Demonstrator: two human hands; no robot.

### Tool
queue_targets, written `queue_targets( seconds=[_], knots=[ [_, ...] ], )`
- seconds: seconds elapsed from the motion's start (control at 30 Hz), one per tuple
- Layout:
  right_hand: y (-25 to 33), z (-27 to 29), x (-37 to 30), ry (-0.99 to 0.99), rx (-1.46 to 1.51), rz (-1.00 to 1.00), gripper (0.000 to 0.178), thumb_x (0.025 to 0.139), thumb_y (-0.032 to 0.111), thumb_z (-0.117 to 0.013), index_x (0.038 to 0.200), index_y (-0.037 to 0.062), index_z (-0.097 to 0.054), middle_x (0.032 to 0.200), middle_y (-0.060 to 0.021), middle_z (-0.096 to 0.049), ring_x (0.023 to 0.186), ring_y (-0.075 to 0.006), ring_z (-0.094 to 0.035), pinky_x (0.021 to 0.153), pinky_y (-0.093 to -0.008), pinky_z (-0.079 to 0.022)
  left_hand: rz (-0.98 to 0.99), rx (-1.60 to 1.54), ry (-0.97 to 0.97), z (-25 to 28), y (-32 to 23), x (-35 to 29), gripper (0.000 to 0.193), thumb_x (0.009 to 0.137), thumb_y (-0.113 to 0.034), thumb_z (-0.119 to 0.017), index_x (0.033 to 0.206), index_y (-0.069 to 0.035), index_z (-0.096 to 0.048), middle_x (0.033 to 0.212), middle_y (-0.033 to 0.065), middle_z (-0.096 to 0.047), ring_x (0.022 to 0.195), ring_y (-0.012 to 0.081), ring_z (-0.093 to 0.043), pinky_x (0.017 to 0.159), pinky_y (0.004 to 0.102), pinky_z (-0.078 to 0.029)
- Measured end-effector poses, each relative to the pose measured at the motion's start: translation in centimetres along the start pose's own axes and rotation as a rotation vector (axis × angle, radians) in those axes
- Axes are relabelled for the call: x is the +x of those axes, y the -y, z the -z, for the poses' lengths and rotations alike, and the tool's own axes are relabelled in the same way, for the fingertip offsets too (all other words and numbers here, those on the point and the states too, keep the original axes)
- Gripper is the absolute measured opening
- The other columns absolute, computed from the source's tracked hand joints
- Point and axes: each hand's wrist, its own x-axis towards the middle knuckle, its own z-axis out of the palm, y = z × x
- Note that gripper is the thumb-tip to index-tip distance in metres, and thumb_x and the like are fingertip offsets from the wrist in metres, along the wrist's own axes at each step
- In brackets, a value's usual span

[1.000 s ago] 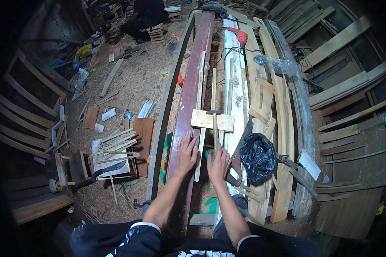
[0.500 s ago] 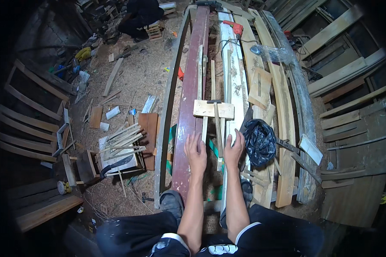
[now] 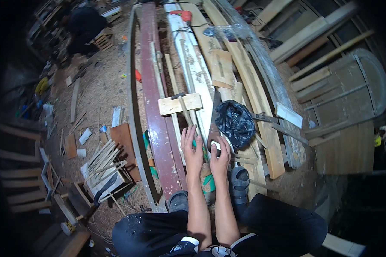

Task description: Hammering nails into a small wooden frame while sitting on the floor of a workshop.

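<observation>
My left hand (image 3: 192, 147) is open, its fingers stretched forward over the gap between the maroon beam (image 3: 156, 115) and the white board (image 3: 189, 55). Its fingertips are close to the handle end of a hammer (image 3: 186, 110), whose dark head rests on a pale wood block (image 3: 194, 102). Beside it, my right hand (image 3: 220, 158) is also open, thumb and fingers apart at the brown handle of a handsaw (image 3: 214, 122). Whether it touches that handle I cannot tell. A black plastic bag (image 3: 235, 124) sits just right of the saw.
A red power drill (image 3: 182, 16) with a cord lies at the far end of the boards. To the left, wood strips (image 3: 107, 160) and a curved dark blade (image 3: 105, 187) lie on a box. Chair frames (image 3: 21, 171) stand beyond. Another person (image 3: 83, 30) crouches at the far left.
The view has turned, shifting the scene leftward. My hands have moved right relative to the boards; the left is now off the maroon beam, and the saw's handle shows by my right hand.
</observation>
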Motion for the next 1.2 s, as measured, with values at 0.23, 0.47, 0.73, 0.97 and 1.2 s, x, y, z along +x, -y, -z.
queue_targets(
  seconds=[0.23,0.47,0.73,0.97,1.2],
  knots=[
    [1.5,4.5,2.1,-0.166,-0.064,-0.046,0.035,0.099,0.019,-0.058,0.127,-0.0017,-0.061,0.131,-0.0206,-0.059,0.123,-0.0383,-0.054,0.106,-0.0451,-0.04,-0.012,-0.125,0.121,-3.2,0.1,0.1,0.04,0.102,-0.02,-0.056,0.139,-0.007,-0.059,0.15,0.0152,-0.051,0.146,0.0357,-0.035,0.12,0.0457,-0.024],
    [0.3,9.3,1.6,-0.292,-0.184,-0.106,0.037,0.101,0.02,-0.056,0.131,-0.0019,-0.058,0.133,-0.0205,-0.057,0.124,-0.0385,-0.054,0.107,-0.0461,-0.04,-0.028,-0.179,0.307,-7.0,-1.9,-2.0,0.041,0.102,-0.018,-0.056,0.141,-0.006,-0.056,0.151,0.0133,-0.049,0.147,0.0308,-0.034,0.121,0.0411,-0.023],
    [-2.7,13.7,0.5,-0.374,-0.205,-0.168,0.037,0.101,0.019,-0.054,0.131,-0.0022,-0.058,0.133,-0.0226,-0.057,0.126,-0.0406,-0.052,0.107,-0.0465,-0.039,-0.058,-0.186,0.393,-9.3,-2.4,-4.1,0.041,0.102,-0.023,-0.056,0.139,-0.006,-0.058,0.147,0.0146,-0.054,0.144,0.034,-0.039,0.119,0.0438,-0.026],
    [-9.3,18.2,2.0,-0.374,-0.021,-0.15,0.037,0.1,0.015,-0.057,0.133,-0.0015,-0.057,0.135,-0.0209,-0.057,0.127,-0.0366,-0.052,0.108,-0.044,-0.04,-0.304,0.004,0.348,-12.4,-4.2,-5.6,0.039,0.099,-0.018,-0.059,0.136,-0.005,-0.059,0.141,0.0125,-0.059,0.139,0.0322,-0.044,0.117,0.0424,-0.03],
    [-10.0,28.0,1.1,-0.24,0.171,-0.117,0.036,0.099,0.013,-0.057,0.133,0.0016,-0.058,0.136,-0.0206,-0.056,0.127,-0.0378,-0.052,0.107,-0.0451,-0.041,-0.317,0.014,0.312,-16.0,-11.5,-12.0,0.04,0.097,-0.008,-0.06,0.137,-0.002,-0.057,0.137,0.0185,-0.059,0.13,0.0311,-0.054,0.11,0.0381,-0.04]
  ],
)
